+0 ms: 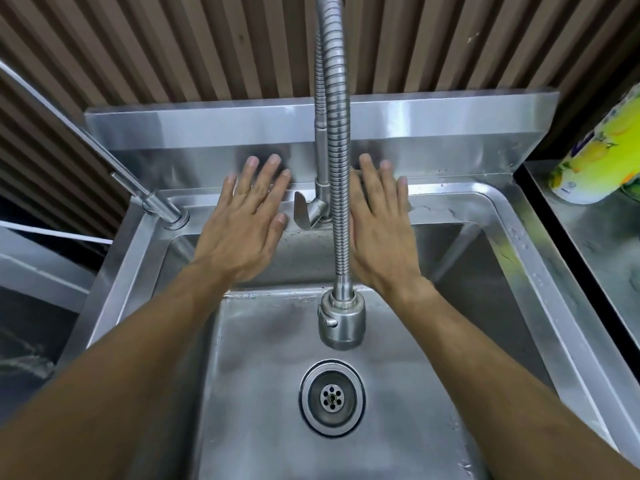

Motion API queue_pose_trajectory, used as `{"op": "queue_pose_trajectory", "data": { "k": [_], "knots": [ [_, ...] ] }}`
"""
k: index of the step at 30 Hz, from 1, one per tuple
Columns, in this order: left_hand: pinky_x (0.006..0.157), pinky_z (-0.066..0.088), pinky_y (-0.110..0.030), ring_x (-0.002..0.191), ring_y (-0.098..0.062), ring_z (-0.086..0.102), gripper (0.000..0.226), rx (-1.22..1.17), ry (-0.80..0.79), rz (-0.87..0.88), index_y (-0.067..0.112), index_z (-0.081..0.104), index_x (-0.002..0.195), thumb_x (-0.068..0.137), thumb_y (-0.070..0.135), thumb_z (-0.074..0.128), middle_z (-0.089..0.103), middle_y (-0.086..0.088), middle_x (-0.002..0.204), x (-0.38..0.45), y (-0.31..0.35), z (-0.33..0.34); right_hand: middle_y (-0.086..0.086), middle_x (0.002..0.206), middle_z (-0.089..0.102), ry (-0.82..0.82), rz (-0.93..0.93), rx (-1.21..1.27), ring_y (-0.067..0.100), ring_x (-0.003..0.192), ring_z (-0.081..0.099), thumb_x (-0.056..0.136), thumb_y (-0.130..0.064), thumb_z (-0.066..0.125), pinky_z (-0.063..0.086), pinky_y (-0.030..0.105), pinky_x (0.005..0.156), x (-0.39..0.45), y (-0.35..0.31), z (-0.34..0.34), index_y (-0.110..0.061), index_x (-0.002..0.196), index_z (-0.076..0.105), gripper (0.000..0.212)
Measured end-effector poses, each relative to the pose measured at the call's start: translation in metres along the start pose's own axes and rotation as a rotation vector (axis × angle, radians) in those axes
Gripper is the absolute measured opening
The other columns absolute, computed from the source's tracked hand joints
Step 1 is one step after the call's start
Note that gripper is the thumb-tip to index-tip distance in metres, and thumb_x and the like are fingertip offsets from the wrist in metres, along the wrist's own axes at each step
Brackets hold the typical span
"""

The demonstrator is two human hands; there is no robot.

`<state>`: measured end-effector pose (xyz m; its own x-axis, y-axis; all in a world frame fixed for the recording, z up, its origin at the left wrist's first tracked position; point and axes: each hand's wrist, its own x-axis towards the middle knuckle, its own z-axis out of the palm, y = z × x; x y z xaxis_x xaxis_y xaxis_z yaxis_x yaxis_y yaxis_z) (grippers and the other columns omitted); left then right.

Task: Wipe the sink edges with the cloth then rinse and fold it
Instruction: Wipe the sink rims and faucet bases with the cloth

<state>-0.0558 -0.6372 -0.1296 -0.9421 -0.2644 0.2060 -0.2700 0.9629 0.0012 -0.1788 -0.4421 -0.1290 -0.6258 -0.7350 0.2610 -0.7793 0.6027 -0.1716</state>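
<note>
A stainless steel sink (519, 244) fills the view, with a round drain (331, 397) in its basin. My left hand (242, 223) is held flat over the back of the basin, fingers straight and spread, left of the tap. My right hand (379, 223) is held the same way to the right of the tap, partly behind the hose. Both hands hold nothing. No cloth is in view.
A flexible coiled tap hose (337, 140) arches down between my hands and ends in a spray head (342, 322) above the drain. A second thin tap (152, 199) stands at the back left corner. A yellow-green printed package (602, 150) lies on the steel counter at right.
</note>
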Motion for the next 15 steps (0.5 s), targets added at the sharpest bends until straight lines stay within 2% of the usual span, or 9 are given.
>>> {"op": "queue_pose_trajectory", "data": {
  "k": [3,5,8,13,15],
  "knots": [
    [0.129,-0.006,-0.046,0.155,-0.017,-0.025,0.061,0.014,-0.045,0.065,0.024,-0.005,0.165,0.109,0.044,0.006,-0.024,0.004,0.167,0.006,-0.002,0.003,0.013,0.171,-0.019,-0.092,-0.025,-0.032,0.031,0.158,-0.018,0.109,-0.038,0.017,-0.004,0.049,0.128,0.005,-0.006,0.004,-0.012,0.161,-0.015,0.066],
    [0.129,-0.006,-0.044,0.155,-0.015,-0.026,0.061,-0.003,-0.068,0.068,0.024,-0.004,0.165,0.108,0.043,0.004,-0.02,0.003,0.169,0.007,-0.003,0.005,0.01,0.171,-0.018,-0.117,0.016,0.011,0.029,0.158,-0.017,0.108,-0.036,0.016,-0.003,0.048,0.129,-0.001,-0.012,0.004,-0.014,0.162,-0.015,0.066],
    [0.13,-0.002,-0.044,0.158,-0.018,-0.016,0.061,-0.011,-0.087,0.061,0.022,0.0,0.165,0.108,0.041,0.005,-0.014,0.002,0.171,0.007,-0.002,0.007,0.01,0.172,-0.011,-0.127,0.047,0.039,0.031,0.159,-0.01,0.103,-0.036,0.001,-0.004,0.047,0.13,-0.017,-0.014,0.001,-0.013,0.164,-0.009,0.066],
    [0.13,0.007,-0.043,0.16,-0.016,-0.003,0.061,-0.006,-0.14,0.07,0.023,0.005,0.165,0.107,0.04,0.004,0.004,0.005,0.172,0.009,-0.003,0.01,0.011,0.173,-0.006,-0.11,-0.069,-0.001,0.03,0.159,-0.01,0.111,-0.036,0.02,-0.003,0.047,0.129,0.002,-0.003,0.004,-0.011,0.165,-0.001,0.063],
    [0.13,0.008,-0.042,0.16,-0.015,0.001,0.06,-0.007,-0.137,0.062,0.024,0.008,0.165,0.108,0.039,0.007,0.008,0.006,0.172,0.01,-0.005,0.012,0.008,0.173,0.001,-0.091,-0.105,0.002,0.028,0.16,-0.005,0.11,-0.035,0.021,0.0,0.046,0.129,0.01,0.0,0.008,-0.013,0.165,0.006,0.061]
  ]
}}
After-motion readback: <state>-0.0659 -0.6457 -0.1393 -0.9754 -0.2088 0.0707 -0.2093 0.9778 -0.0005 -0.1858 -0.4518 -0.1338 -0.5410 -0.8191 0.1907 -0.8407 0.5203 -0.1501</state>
